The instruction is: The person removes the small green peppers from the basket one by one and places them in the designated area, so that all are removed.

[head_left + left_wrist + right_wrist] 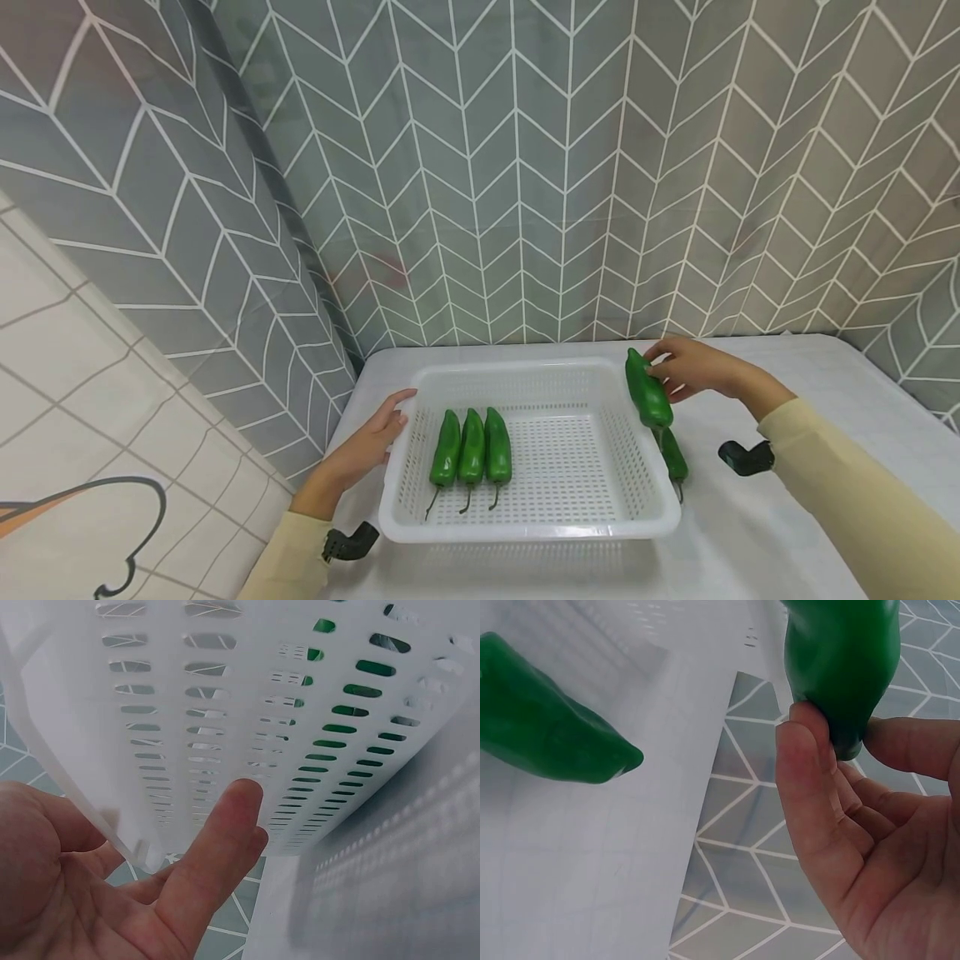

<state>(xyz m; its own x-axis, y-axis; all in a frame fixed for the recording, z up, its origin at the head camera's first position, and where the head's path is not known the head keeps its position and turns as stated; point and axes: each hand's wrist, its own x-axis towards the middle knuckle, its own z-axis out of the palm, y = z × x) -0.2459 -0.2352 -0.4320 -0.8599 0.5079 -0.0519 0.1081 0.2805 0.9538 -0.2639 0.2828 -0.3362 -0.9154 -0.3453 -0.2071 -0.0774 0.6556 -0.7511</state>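
A white perforated plastic basket point(555, 530) stands on the table, with three green chili peppers point(472, 446) lying side by side in its left half, stems toward me. At its left rim, my left hand point(369, 435) holds the edge; in the left wrist view, the fingers point(217, 847) reach under the rim against the outer wall. My right hand point(693, 368) pinches another green pepper point(648, 390) by its tip, above the basket's right rim, stem hanging down. One more green pepper point(547, 720) lies on the table just outside the right wall, partly hidden in the head view.
A white cloth point(750, 533) covers the table. Behind it hangs a grey curtain point(525, 167) with white chevron lines, which also runs along the left side. White tiled covering point(150, 400) is at the lower left.
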